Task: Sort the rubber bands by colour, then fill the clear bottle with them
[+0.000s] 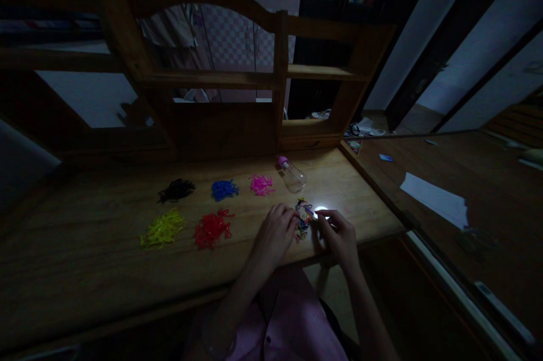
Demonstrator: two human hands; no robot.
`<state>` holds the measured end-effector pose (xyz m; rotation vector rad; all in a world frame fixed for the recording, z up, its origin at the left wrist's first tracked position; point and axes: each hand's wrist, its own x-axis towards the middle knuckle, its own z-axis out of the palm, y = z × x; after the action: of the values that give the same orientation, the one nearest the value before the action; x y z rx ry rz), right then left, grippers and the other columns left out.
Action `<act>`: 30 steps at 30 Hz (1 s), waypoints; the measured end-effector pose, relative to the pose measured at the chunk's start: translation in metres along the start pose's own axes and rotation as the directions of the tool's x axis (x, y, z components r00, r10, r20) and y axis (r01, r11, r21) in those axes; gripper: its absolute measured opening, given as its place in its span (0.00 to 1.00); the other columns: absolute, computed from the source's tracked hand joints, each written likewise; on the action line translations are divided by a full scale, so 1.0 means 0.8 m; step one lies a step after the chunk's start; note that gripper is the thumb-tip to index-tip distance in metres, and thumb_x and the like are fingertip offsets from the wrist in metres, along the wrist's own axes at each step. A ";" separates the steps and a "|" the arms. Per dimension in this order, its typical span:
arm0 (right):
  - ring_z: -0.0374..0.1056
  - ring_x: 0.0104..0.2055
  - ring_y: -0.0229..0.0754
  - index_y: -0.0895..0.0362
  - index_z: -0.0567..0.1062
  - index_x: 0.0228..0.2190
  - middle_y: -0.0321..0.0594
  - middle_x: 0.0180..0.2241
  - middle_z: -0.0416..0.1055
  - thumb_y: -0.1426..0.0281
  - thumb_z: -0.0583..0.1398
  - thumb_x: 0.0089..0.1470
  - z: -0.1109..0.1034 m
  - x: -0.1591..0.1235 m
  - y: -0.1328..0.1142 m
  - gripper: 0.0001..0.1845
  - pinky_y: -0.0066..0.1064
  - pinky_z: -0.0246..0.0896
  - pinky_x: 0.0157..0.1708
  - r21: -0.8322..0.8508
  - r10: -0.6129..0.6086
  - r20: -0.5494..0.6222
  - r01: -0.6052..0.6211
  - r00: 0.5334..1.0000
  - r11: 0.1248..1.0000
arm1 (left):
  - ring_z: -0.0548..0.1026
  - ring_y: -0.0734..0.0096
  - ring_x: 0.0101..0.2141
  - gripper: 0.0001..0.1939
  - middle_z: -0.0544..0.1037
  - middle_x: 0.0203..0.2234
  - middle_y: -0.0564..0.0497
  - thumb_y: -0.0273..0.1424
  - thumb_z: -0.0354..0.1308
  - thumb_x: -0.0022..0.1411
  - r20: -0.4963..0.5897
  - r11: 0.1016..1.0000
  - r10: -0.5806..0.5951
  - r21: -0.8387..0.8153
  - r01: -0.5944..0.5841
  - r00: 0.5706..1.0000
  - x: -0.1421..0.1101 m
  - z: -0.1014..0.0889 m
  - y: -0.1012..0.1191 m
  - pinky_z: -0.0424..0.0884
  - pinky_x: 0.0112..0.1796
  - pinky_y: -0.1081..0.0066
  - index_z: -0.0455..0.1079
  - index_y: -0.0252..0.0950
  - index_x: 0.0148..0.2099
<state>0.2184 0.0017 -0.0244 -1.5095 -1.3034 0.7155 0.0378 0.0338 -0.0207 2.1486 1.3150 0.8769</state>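
A small mixed-colour pile of what look like rubber bands (pixel 302 226) lies near the front edge of the wooden desk, between my two hands. My left hand (pixel 276 232) rests at the pile's left side, fingers curled in and their tips on the bands. On the other side my right hand (pixel 339 235) has thumb and forefinger pinched together beside the pile; anything between them is too small and dark to make out. To the left, sorted heaps lie apart: pink bands (pixel 262 185), blue bands (pixel 224 189), black bands (pixel 176 190), red bands (pixel 212 229) and yellow bands (pixel 163 228).
A clear bottle with a pink cap (pixel 293 177) lies on its side behind the mixed pile. A bright light spot (pixel 321 213) falls by my right hand. The desk's wooden shelf frame (pixel 212 78) rises at the back. White papers (pixel 435 198) lie on a brown surface at right.
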 end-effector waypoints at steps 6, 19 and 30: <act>0.66 0.28 0.38 0.57 0.77 0.37 0.40 0.29 0.74 0.59 0.60 0.55 -0.009 0.000 0.008 0.15 0.27 0.59 0.26 0.080 0.019 0.002 -0.019 1.000 0.997 | 0.66 0.61 0.45 0.06 0.69 0.40 0.49 0.32 0.60 0.60 0.054 0.979 -0.022 0.203 0.011 0.998 0.009 0.015 0.001 0.63 0.47 0.64 0.69 0.40 0.41; 0.61 0.21 0.36 0.58 0.76 0.38 0.35 0.22 0.67 0.56 0.60 0.54 -0.011 0.002 0.008 0.19 0.25 0.53 0.19 0.153 0.085 -0.004 -0.084 0.996 0.985 | 0.69 0.63 0.43 0.02 0.73 0.37 0.49 0.29 0.54 0.63 0.006 0.999 0.015 -0.031 -0.015 1.000 0.011 0.003 0.007 0.64 0.45 0.64 0.68 0.38 0.37; 0.70 0.34 0.44 0.55 0.78 0.33 0.43 0.34 0.72 0.60 0.61 0.54 0.010 0.025 0.006 0.12 0.33 0.64 0.35 -0.290 -0.166 -0.013 0.155 0.986 0.944 | 0.78 0.66 0.32 0.09 0.80 0.31 0.51 0.33 0.59 0.58 -0.063 0.852 -0.295 -0.470 0.232 0.953 0.005 -0.021 0.003 0.72 0.34 0.70 0.75 0.39 0.41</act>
<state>0.2180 0.0235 -0.0281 -1.6131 -1.5329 0.4024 0.0286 0.0377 -0.0067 1.5261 1.2724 1.0998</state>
